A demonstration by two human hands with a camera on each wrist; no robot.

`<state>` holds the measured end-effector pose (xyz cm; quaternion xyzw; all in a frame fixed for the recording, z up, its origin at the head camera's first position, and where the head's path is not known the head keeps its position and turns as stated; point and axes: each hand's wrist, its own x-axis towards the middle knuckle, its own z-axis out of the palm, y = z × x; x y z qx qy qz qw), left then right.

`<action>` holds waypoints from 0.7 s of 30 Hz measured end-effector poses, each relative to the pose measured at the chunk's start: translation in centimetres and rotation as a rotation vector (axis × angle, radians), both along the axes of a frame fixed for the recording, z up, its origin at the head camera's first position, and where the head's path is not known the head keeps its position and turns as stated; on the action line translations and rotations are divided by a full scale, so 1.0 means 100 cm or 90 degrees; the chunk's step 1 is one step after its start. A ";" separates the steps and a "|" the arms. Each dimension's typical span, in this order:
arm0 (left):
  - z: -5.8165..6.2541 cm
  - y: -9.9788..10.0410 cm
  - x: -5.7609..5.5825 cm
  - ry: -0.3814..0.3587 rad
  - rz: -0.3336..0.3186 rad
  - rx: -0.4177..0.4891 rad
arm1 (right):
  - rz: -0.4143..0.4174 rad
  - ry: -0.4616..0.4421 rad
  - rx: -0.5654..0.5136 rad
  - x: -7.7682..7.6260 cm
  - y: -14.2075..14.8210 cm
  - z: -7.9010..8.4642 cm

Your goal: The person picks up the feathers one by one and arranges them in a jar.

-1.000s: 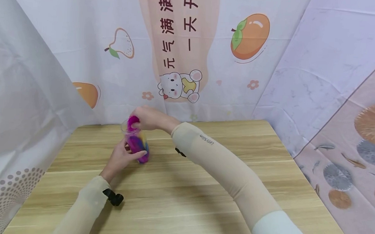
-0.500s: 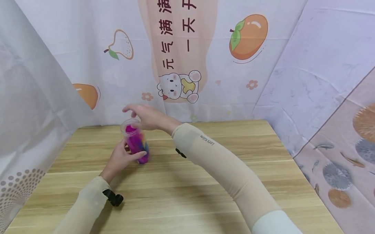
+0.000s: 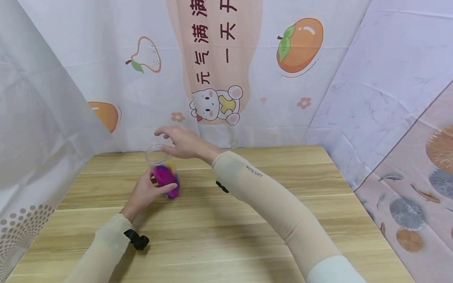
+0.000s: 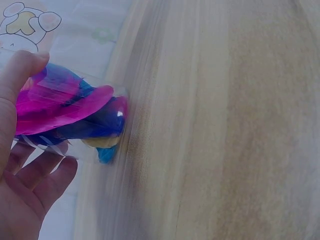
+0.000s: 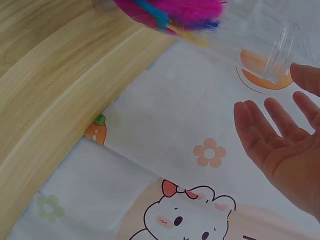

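Observation:
My left hand (image 3: 145, 191) grips a clear plastic jar (image 3: 157, 159) around its lower half, thumb on the near side and fingers behind. Inside lie feathers (image 4: 70, 107) in magenta, blue, teal and yellow, packed in the lower part. The jar's upper part is see-through with nothing in it, and its round mouth has no lid on. Beside that mouth, my right hand (image 3: 187, 143) hovers with loosely bent fingers and holds nothing. In the right wrist view, its fingertips are close to the jar's rim (image 5: 281, 52). The jar stands slightly tilted on the table.
A wood-grain table (image 3: 215, 237) lies under both arms. Behind it hangs a white printed curtain (image 3: 280, 110) close to the jar, and more cloth hangs at the left and right sides. A black wrist camera (image 3: 137, 239) sits on my left forearm.
My right hand has let go of the magenta feathers at the jar's mouth and drawn slightly to the right. The feathers have sunk lower inside. My left hand has kept its hold.

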<state>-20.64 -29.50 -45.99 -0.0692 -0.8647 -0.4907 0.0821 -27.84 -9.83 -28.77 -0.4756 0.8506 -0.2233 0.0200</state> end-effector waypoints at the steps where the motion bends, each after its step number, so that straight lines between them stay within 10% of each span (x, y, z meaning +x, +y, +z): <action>1: 0.000 0.000 0.000 0.001 -0.001 0.001 | 0.003 -0.004 -0.003 0.000 0.002 0.000; 9: 0.001 0.002 -0.005 0.000 -0.008 0.017 | 0.029 -0.066 -0.083 0.007 0.045 -0.008; 21: 0.005 -0.007 0.004 -0.047 -0.004 0.040 | -0.071 -0.035 -0.166 0.008 0.182 -0.032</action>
